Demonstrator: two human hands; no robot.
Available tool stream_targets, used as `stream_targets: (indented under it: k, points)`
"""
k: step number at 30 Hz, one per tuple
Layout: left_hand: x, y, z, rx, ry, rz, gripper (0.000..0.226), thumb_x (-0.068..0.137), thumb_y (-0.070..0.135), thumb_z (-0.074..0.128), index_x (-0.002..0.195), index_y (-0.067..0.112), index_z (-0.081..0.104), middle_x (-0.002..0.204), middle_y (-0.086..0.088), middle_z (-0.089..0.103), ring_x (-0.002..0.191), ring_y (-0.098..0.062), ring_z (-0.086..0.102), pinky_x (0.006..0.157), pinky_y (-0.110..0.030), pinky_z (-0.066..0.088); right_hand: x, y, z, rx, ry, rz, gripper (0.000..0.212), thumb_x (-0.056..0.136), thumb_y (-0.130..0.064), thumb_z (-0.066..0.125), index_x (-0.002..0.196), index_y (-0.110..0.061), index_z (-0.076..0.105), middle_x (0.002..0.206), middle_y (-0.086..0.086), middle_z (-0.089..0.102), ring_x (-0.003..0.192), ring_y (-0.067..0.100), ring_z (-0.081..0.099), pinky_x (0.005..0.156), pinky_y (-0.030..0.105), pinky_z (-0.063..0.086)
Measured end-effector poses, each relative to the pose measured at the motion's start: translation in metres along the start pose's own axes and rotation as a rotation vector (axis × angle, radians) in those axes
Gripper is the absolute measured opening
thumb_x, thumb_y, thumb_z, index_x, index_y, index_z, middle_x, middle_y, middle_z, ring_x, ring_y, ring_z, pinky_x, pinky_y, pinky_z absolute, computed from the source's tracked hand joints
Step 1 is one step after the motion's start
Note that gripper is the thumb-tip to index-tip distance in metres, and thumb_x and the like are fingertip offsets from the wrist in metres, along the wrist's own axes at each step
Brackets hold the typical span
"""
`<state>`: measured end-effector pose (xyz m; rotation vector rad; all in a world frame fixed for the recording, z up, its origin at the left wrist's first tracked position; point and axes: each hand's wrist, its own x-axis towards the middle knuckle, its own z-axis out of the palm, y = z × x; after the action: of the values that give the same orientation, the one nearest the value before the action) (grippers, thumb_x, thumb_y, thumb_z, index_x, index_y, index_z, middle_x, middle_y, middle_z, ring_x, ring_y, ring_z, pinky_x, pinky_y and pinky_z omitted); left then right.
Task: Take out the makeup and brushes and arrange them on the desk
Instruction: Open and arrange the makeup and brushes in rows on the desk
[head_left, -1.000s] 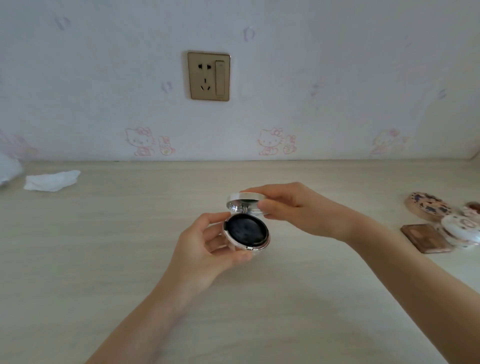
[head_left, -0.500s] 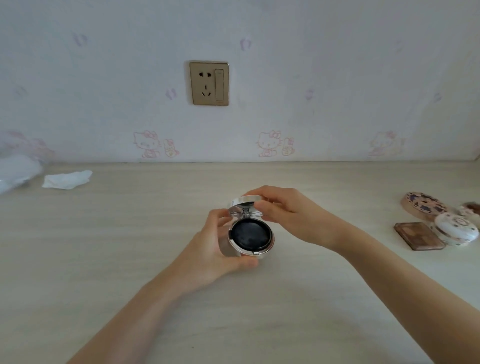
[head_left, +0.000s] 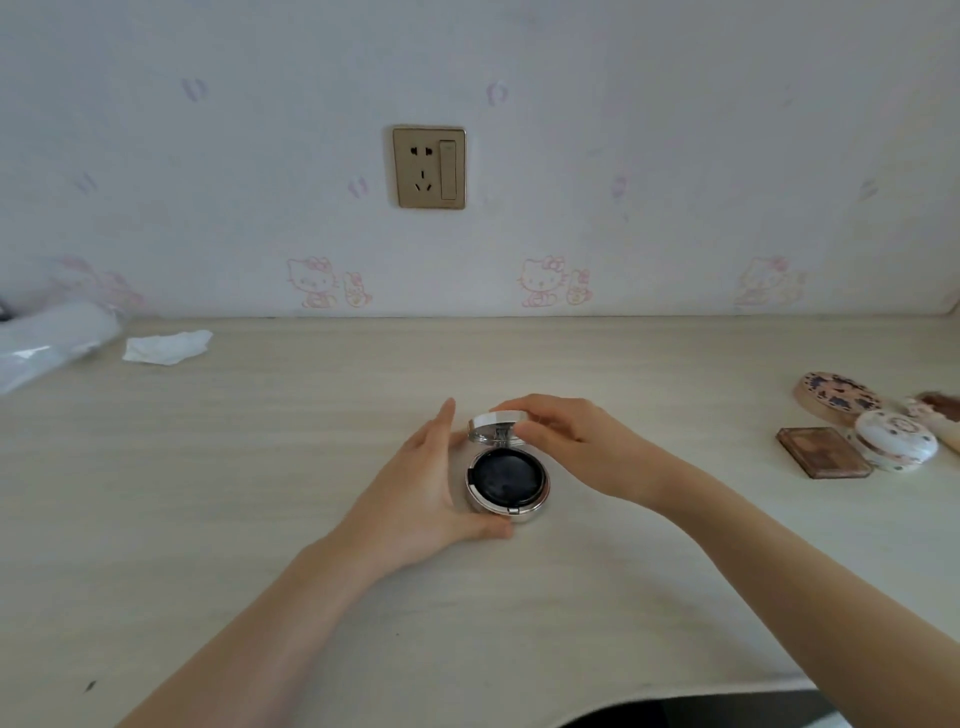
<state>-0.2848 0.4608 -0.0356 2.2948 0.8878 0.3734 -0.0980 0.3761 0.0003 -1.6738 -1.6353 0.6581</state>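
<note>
Both of my hands are working on one round cushion compact (head_left: 506, 480), which is sitting on the pale wooden desk (head_left: 260, 467) right in front of me. I am cupping its base with my left hand (head_left: 421, 499), fingers straight along the left side and thumb curling under the near edge. With my right hand (head_left: 566, 441) I am pinching the silver lid (head_left: 497, 423), which is standing raised behind the black inner surface. Off to my right, near the desk's edge, other makeup is lying together: a brown square palette (head_left: 823, 452), a white round compact (head_left: 896, 440) just beside it, and a patterned round case (head_left: 837, 397) behind them. Far left, a crumpled tissue (head_left: 167, 347) is lying near the wall, under the wall socket (head_left: 429, 168) side of the room.
</note>
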Motion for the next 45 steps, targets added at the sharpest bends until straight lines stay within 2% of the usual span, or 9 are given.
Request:
stream_targets:
  k: [4,7,10,17,23,29,35,38,45]
  points:
    - [-0.019,0.002,0.008,-0.048,0.167,-0.09,0.109,0.04,0.073,0.073,0.134,0.034,0.034,0.131,0.023,0.048,0.123,-0.001,0.043,0.095,-0.022,0.038,-0.002,0.0,0.005,-0.101,-0.016,0.026,0.033,0.098,-0.037,0.045,0.129,-0.035,0.055,0.085,-0.033,0.059,0.086,-0.01,0.055,0.076,0.008,0.038]
    - [-0.023,0.008,0.014,-0.069,0.302,-0.087,0.064,0.049,0.064,0.075,0.1,0.034,0.052,0.101,0.02,0.059,0.098,-0.001,0.054,0.079,-0.024,0.046,-0.002,0.001,0.006,-0.136,-0.046,0.063,0.038,0.097,-0.045,0.042,0.133,-0.034,0.052,0.104,-0.019,0.062,0.1,0.001,0.056,0.086,0.014,0.04]
    - [-0.024,0.012,0.018,-0.043,0.323,-0.021,0.05,0.059,0.055,0.077,0.098,0.03,0.059,0.094,0.016,0.061,0.092,-0.004,0.056,0.077,-0.022,0.044,0.002,0.001,0.003,-0.109,-0.069,0.082,0.031,0.097,-0.045,0.044,0.122,-0.034,0.058,0.105,-0.013,0.064,0.102,0.005,0.057,0.091,0.023,0.044]
    - [-0.021,0.012,0.019,0.008,0.356,0.024,0.046,0.064,0.055,0.076,0.099,0.027,0.063,0.088,0.017,0.061,0.093,-0.005,0.052,0.075,-0.02,0.041,0.014,-0.008,-0.006,0.079,-0.133,0.169,0.032,0.095,-0.031,0.053,0.123,-0.018,0.062,0.118,-0.005,0.065,0.114,0.008,0.057,0.095,0.02,0.042]
    - [-0.021,0.01,0.019,0.008,0.352,-0.001,0.049,0.063,0.052,0.077,0.103,0.028,0.062,0.089,0.015,0.055,0.091,-0.007,0.052,0.071,-0.016,0.034,0.022,-0.017,-0.01,0.077,-0.129,0.188,0.042,0.098,-0.028,0.049,0.111,0.011,0.056,0.091,0.006,0.049,0.086,0.016,0.043,0.08,0.033,0.032]
    - [-0.021,0.009,0.019,0.008,0.34,-0.008,0.05,0.062,0.059,0.072,0.103,0.032,0.064,0.093,0.013,0.057,0.092,-0.005,0.053,0.074,-0.019,0.04,0.02,-0.021,-0.009,0.007,-0.174,0.181,0.029,0.096,-0.025,0.052,0.119,-0.013,0.064,0.115,0.001,0.066,0.11,0.016,0.058,0.1,0.031,0.042]
    - [-0.022,0.008,0.021,0.013,0.343,0.008,0.047,0.065,0.057,0.073,0.104,0.033,0.063,0.093,0.019,0.056,0.095,-0.001,0.051,0.072,-0.015,0.038,0.006,-0.011,-0.002,-0.026,-0.144,0.194,0.042,0.095,-0.036,0.052,0.136,-0.027,0.051,0.106,-0.014,0.06,0.113,0.006,0.053,0.104,0.028,0.038]
    - [-0.023,0.007,0.022,-0.001,0.36,0.027,0.048,0.066,0.056,0.074,0.105,0.031,0.062,0.09,0.021,0.052,0.095,-0.001,0.051,0.071,-0.011,0.035,0.0,-0.006,0.002,0.005,-0.092,0.179,0.051,0.095,-0.042,0.051,0.143,-0.033,0.039,0.126,-0.015,0.055,0.124,0.002,0.045,0.109,0.027,0.032]
    - [-0.025,0.004,0.02,-0.001,0.409,0.083,0.052,0.067,0.054,0.074,0.11,0.028,0.065,0.106,0.015,0.066,0.104,-0.005,0.054,0.077,-0.01,0.032,-0.039,0.008,0.033,-0.093,0.182,0.175,0.071,0.092,-0.045,0.053,0.15,-0.029,0.016,0.143,-0.02,0.039,0.115,0.012,0.054,0.094,0.02,0.035]
